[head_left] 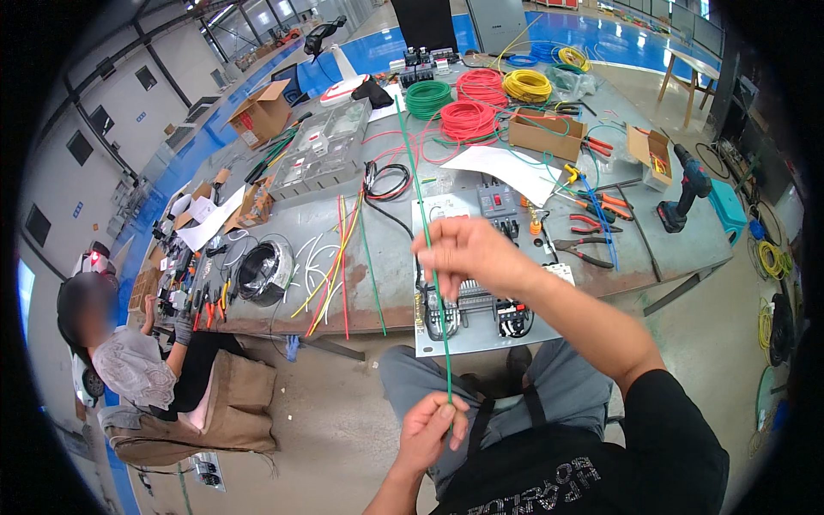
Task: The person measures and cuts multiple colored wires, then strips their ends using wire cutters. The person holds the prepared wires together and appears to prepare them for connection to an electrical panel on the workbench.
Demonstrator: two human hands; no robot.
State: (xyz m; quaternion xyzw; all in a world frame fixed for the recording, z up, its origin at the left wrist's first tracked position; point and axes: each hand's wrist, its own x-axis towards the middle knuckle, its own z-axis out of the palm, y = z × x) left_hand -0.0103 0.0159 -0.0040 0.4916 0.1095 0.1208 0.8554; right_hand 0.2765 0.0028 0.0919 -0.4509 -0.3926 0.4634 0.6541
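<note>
A long green wire (445, 352) stretches upright in front of me, from my lap to above the table. Its lower end is pinched in my left hand (429, 432), between thumb and fingers. Higher up, my right hand (472, 255) is closed around the same wire, its fingers curled and slightly blurred. Beneath my right hand lies a metal mounting plate (498, 340) that juts over the table's near edge. It carries a contactor (512, 318), terminal rows and a circuit breaker (496, 200); my right hand and forearm hide part of it.
Cut wires (346, 283) and a black cable coil (264, 271) lie to the left. Red wire coils (469, 120) stand at the back. Pliers (584, 251) and a cordless drill (682, 190) are at the right. A co-worker (137, 360) sits at the left.
</note>
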